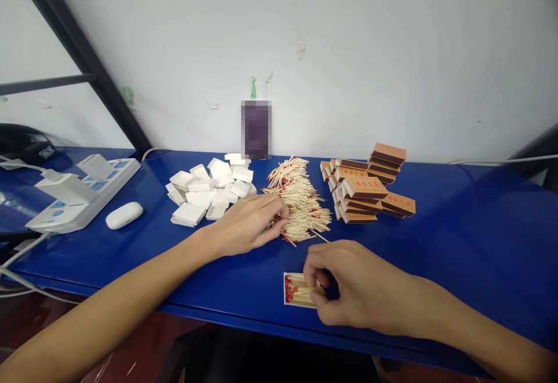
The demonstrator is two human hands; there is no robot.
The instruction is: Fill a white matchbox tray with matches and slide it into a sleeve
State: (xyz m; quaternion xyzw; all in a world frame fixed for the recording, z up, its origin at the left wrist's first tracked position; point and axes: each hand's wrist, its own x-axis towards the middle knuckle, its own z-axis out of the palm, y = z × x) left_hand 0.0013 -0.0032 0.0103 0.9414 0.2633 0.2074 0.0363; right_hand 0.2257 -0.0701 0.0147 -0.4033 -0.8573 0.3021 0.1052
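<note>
A loose pile of red-tipped matches [299, 200] lies in the middle of the blue table [471, 226]. My left hand [246, 223] reaches into the pile's left edge, fingers pinched together on some matches. Near the front edge sits a small white tray [296, 289] partly filled with matches. My right hand [353, 287] rests at the tray's right end, fingers curled and pressing on the matches in it. White empty trays [207, 191] are heaped left of the pile. Brown matchbox sleeves [368, 191] are stacked to its right.
A white power strip [82, 191] with cables and a white earbud case [124, 215] lie at the left. A dark blurred object [256, 129] leans against the white wall behind the pile. A black frame bar [82, 57] slants at the upper left.
</note>
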